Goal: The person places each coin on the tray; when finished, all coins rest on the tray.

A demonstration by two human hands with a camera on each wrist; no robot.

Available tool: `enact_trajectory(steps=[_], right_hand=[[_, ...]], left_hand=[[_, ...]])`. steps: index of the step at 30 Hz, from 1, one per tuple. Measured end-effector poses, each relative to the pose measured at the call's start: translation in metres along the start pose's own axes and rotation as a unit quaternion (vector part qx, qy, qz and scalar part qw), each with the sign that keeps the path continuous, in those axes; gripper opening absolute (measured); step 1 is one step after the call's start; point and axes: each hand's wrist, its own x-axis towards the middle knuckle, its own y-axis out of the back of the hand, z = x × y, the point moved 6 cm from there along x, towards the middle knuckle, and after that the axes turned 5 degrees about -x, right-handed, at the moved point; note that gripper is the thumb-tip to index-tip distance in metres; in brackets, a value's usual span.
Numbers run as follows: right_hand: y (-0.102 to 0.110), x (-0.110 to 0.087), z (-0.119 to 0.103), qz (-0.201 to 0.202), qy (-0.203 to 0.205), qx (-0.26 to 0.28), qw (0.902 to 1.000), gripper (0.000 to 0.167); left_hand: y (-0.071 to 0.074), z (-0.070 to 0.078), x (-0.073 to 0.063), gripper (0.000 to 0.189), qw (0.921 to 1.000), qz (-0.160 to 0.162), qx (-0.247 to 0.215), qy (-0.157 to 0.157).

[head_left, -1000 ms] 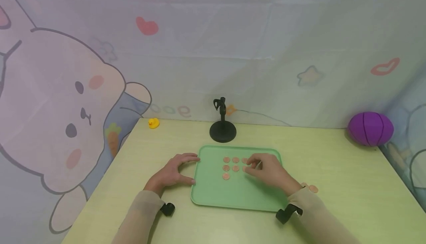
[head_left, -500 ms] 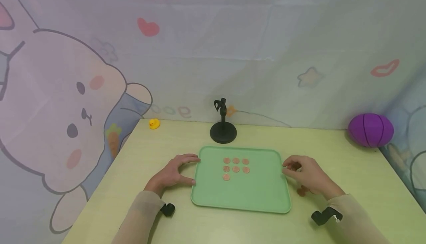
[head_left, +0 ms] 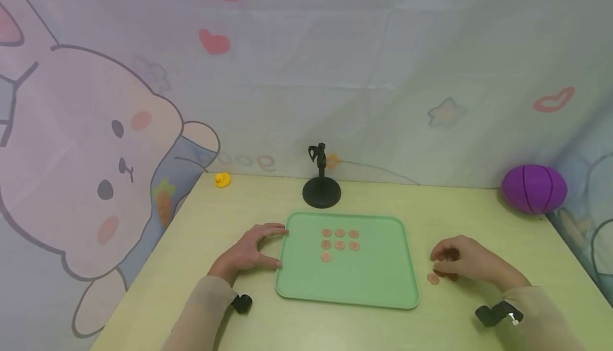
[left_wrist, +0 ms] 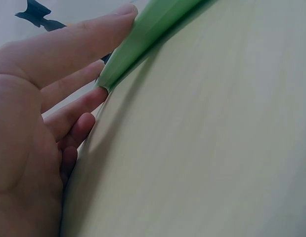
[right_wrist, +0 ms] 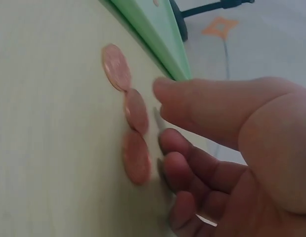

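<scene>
A green tray lies on the table, bearing several copper-coloured coins: two rows of three, with a single coin below the left column. My left hand rests at the tray's left side, thumb and fingertips touching its rim and spread apart. To the right of the tray, my right hand hovers low with loosely bent fingers. In the right wrist view, three loose coins lie touching in a line on the table, just beside the thumb and fingertips. Nothing shows between those fingers.
Behind the tray stands a small black stand with a round base. A yellow toy duck sits at the table's back left corner, and a purple ball at the back right. A printed cloth hangs behind the table.
My right hand has moved from over the tray's coins to the loose coins on the right, leaving a coin at the right of the second row. My left hand stays at the rim.
</scene>
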Motion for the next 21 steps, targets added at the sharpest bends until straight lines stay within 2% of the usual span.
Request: enact_trajectory(steps=[6,14,21], right_hand=[[0.0036,-0.0055,0.0009,-0.023,0.011,-0.005,0.9997,0.026],[0.0003,-0.0031,0.0023,-0.006,0.016,-0.006,0.9998,0.015],[0.0006,-0.0014,0.0056,0.005,0.012,-0.007,0.9999,0.013]], left_hand=[[-0.0009,0.0011,0.0001,0.075,1.0,-0.003,0.002,0.002],[0.0003,0.0029,-0.0007,0.075,1.0,-0.004,0.009,0.002],[0.0,0.0015,0.0002,0.074,1.0,-0.003,0.008,0.002]])
